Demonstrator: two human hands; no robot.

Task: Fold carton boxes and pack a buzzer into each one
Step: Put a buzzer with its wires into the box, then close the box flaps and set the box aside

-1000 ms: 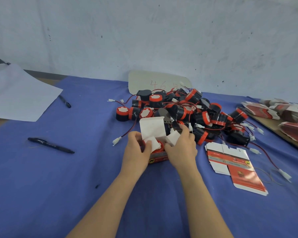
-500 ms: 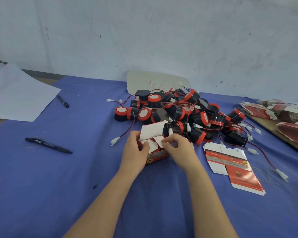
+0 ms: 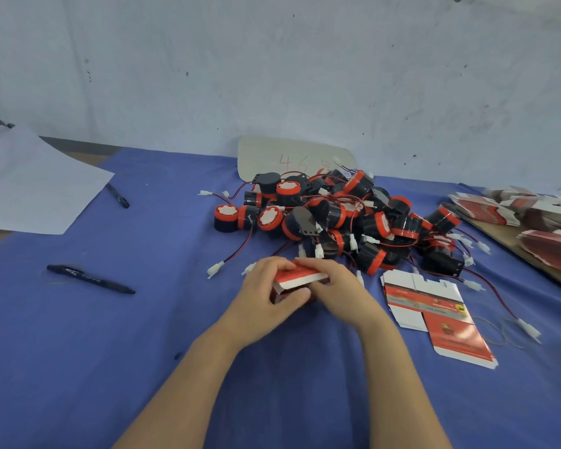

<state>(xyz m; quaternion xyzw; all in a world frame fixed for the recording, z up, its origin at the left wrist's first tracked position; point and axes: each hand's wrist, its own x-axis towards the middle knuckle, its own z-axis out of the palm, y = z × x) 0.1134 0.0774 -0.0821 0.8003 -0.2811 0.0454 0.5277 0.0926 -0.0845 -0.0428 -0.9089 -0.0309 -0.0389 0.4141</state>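
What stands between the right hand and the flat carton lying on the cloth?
Little: one white connector lies beside the right hand; otherwise bare blue cloth reaches the flat carton. The buzzer pile sits farther back. That hand and the left hand grip the folded box.

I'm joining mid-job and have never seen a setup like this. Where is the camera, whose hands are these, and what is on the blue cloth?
No machine: a person works with bare hands, and the one picture comes from a wide-angle camera on their head, looking forward and down. The left hand and right hand grip a red and white carton box, its lid nearly closed. Behind it, on the blue cloth, lies a pile of buzzers, black and red, with wires. To the right lies one flat carton, and farther right a stack of cartons. On the left are a near pen, a far pen and a paper sheet.
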